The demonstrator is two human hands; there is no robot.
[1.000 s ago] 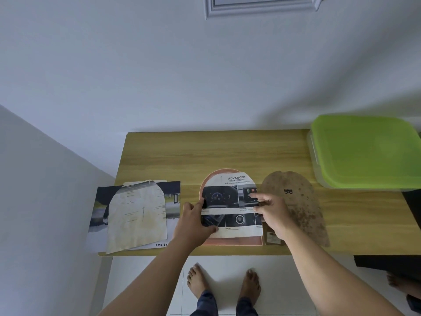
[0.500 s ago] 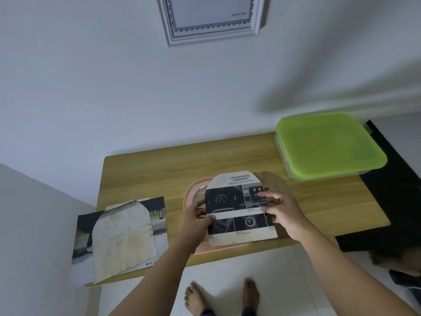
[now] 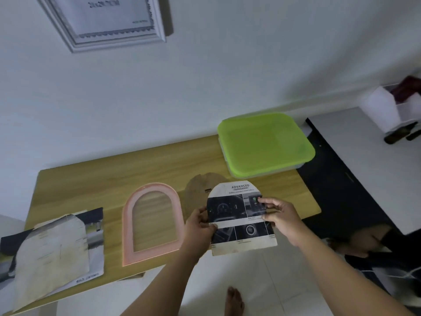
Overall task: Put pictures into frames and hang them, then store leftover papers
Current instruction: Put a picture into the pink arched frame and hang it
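Note:
I hold an arch-cut picture [image 3: 239, 215], a car brochure page headed "ADVANCED", in the air over the table's front edge. My left hand [image 3: 199, 226] pinches its left side and my right hand [image 3: 279, 215] pinches its right side. To the left, a pink arched frame [image 3: 129, 224] lies flat and empty on the wooden table [image 3: 102, 179]. A brown arched backing board [image 3: 196, 192] lies between the frame and the picture, partly hidden by it. A white rectangular frame [image 3: 107, 21] with a printed sheet hangs on the wall above.
A stack of leftover papers [image 3: 52, 249] with a pale arch-shaped sheet on top overhangs the table's left front corner. A closed box with a green lid [image 3: 264, 142] sits at the table's back right. A dark cabinet [image 3: 341, 190] stands to the right. My bare foot [image 3: 234, 302] shows below.
I have lifted the picture off the pink frame and carried it right, leaving the frame bare. The camera has tilted up and turned, showing more of the wall frame.

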